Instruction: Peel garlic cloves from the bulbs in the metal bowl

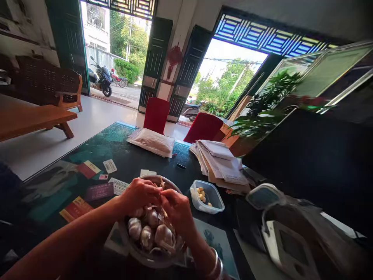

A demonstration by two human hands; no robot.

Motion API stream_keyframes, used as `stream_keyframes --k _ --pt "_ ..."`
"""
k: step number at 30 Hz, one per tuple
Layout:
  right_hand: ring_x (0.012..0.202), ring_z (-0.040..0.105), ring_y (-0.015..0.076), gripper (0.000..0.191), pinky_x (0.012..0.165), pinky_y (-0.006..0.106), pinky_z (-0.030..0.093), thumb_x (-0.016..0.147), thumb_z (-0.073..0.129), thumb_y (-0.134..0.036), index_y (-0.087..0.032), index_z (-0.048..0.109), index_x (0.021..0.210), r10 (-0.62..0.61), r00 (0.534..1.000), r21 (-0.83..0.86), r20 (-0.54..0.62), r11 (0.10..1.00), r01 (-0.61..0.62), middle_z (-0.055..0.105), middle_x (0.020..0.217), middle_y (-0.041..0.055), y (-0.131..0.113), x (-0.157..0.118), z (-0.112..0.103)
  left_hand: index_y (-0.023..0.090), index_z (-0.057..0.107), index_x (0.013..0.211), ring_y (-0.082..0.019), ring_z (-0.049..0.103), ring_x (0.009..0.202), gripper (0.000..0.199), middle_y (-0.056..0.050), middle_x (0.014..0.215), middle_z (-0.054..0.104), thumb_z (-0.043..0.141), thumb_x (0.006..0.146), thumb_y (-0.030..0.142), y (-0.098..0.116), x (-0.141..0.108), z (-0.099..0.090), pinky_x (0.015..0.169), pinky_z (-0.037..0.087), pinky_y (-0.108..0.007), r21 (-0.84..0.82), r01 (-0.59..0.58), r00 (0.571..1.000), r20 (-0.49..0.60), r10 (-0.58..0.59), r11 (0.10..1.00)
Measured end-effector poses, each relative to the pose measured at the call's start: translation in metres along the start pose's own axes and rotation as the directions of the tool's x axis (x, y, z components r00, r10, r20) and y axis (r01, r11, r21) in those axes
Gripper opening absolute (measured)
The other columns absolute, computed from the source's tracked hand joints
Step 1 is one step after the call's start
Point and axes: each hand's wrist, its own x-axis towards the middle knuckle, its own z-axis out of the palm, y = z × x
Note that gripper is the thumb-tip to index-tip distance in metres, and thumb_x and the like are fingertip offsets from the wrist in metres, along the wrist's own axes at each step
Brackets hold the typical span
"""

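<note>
Both my hands meet over a metal bowl [171, 186] full of whole garlic bulbs [150, 231] and papery skins. My left hand [139, 194] and my right hand [178, 210] pinch a small piece of garlic between their fingertips; the piece itself is mostly hidden by the fingers. Bangles sit on my right wrist. To the right of the bowl stands a small clear plastic tub [214, 196] holding a few peeled yellowish cloves [201, 195].
The dark glass-topped table [122, 155] carries cards and slips on the left, a clear bag [151, 142] at the far edge, a stack of papers [223, 163] and a white device [287, 245] at right. Two red chairs [204, 126] stand beyond. A plant [262, 112] is at right.
</note>
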Motion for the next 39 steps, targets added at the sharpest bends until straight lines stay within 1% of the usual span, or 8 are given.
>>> stream_keyframes --k 7,16,20,24,30,34,36,39 --pt "0.060 0.055 0.0130 0.014 0.060 0.023 0.040 0.083 0.049 -0.017 -0.018 0.061 0.076 -0.051 0.997 -0.091 -0.053 0.995 0.046 0.063 0.069 0.0005 0.009 -0.001 0.004 0.023 0.076 0.085 -0.015 0.068 0.075 0.014 -0.001 0.081 0.074 0.071 0.071 0.021 0.005 0.002 -0.001 0.071 0.050 -0.021 0.014 0.046 0.999 0.017 -0.046 0.999" --pt "0.060 0.056 0.0142 0.014 0.058 0.024 0.042 0.082 0.048 -0.022 -0.018 0.059 0.074 0.143 0.984 0.020 -0.104 0.990 -0.142 0.064 0.067 0.0011 0.007 0.004 -0.003 0.020 0.074 0.096 -0.019 0.069 0.078 0.024 -0.004 0.090 0.075 0.069 0.074 0.028 0.011 0.007 -0.005 0.072 0.051 -0.024 -0.017 0.123 0.991 0.057 -0.122 0.992" --pt "0.059 0.055 0.0142 0.015 0.057 0.024 0.041 0.083 0.048 -0.025 -0.018 0.058 0.074 0.173 0.978 -0.019 -0.120 0.984 -0.177 0.063 0.066 0.0008 0.013 0.005 -0.006 0.018 0.073 0.101 -0.018 0.069 0.077 0.026 -0.006 0.090 0.075 0.061 0.079 0.024 0.007 0.005 -0.004 0.071 0.051 -0.023 -0.029 0.184 0.982 0.053 -0.182 0.983" --pt "0.057 0.052 0.0128 0.013 0.055 0.023 0.039 0.080 0.049 -0.023 -0.018 0.058 0.072 0.178 0.977 -0.065 -0.120 0.980 -0.186 0.061 0.064 -0.0006 0.017 0.005 -0.007 0.015 0.074 0.097 -0.015 0.066 0.070 0.024 -0.004 0.080 0.074 0.059 0.079 0.023 0.000 0.004 -0.003 0.066 0.050 -0.019 -0.024 0.151 0.987 0.067 -0.149 0.988" --pt "0.056 0.054 0.0127 0.015 0.054 0.022 0.040 0.082 0.049 -0.022 -0.018 0.059 0.071 0.199 0.977 -0.029 -0.078 0.979 -0.202 0.062 0.064 -0.0007 0.019 0.007 -0.008 0.014 0.074 0.093 -0.013 0.063 0.063 0.023 -0.003 0.073 0.072 0.059 0.078 0.022 -0.002 0.005 -0.004 0.059 0.046 -0.018 -0.020 0.170 0.982 0.087 -0.167 0.985" --pt "0.062 0.061 0.0140 0.022 0.058 0.022 0.045 0.090 0.046 -0.033 -0.019 0.063 0.093 0.175 0.985 0.139 0.007 0.975 -0.174 0.067 0.072 0.0004 0.016 0.007 -0.012 0.015 0.074 0.096 -0.012 0.061 0.058 0.025 -0.003 0.071 0.072 0.059 0.079 0.024 0.001 0.007 -0.006 0.056 0.044 -0.018 -0.019 0.231 0.969 0.091 -0.228 0.973" --pt "0.066 0.063 0.0149 0.025 0.060 0.023 0.047 0.087 0.052 -0.035 -0.019 0.062 0.103 0.144 0.989 0.201 0.039 0.968 -0.149 0.069 0.078 0.0011 0.014 0.007 -0.012 0.015 0.073 0.098 -0.012 0.062 0.058 0.025 -0.003 0.071 0.072 0.059 0.079 0.025 0.002 0.007 -0.006 0.057 0.045 -0.018 -0.030 0.252 0.964 0.090 -0.249 0.967" --pt "0.068 0.064 0.0161 0.022 0.062 0.023 0.047 0.082 0.061 -0.034 -0.017 0.066 0.096 0.126 0.991 0.175 0.040 0.976 -0.131 0.070 0.080 0.0032 0.011 0.006 -0.010 0.015 0.070 0.097 -0.014 0.067 0.068 0.024 -0.003 0.080 0.074 0.062 0.078 0.027 0.007 0.007 -0.007 0.064 0.048 -0.019 -0.106 0.272 0.960 0.103 -0.262 0.956"
